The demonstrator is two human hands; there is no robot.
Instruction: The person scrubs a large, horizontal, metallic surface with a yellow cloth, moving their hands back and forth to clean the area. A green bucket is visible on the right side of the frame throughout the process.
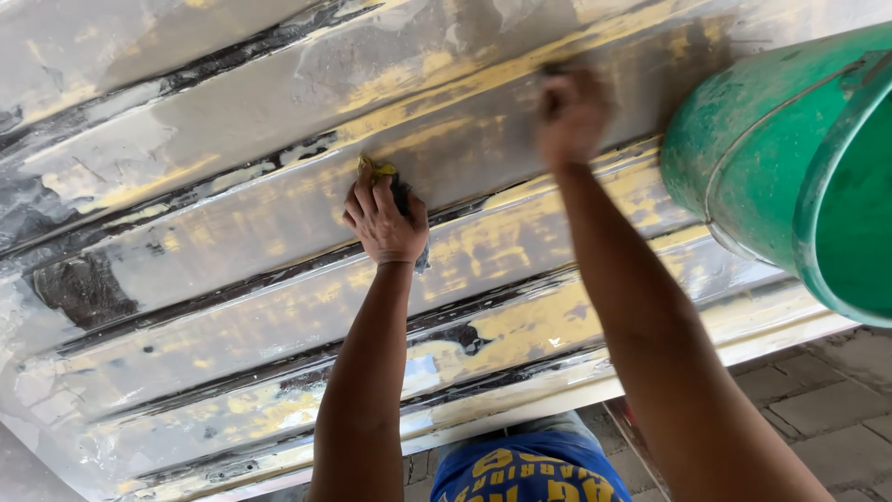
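A ribbed metal panel (232, 232) with worn yellow paint and grey, wet-looking patches fills most of the view. My left hand (386, 223) presses a yellow and dark cloth (383, 173) flat against one of its ribs near the middle. Further up and to the right, my right hand (571, 112) is blurred and closed against the panel; a small dark thing shows at its fingertips, too blurred to name. Both forearms reach up from the bottom of the view.
A green plastic bucket (771, 158) with a wire handle stands on the panel at the right edge, close to my right arm. Grey paving blocks (818, 400) show at the bottom right. A blue shirt with yellow print (530, 469) shows below.
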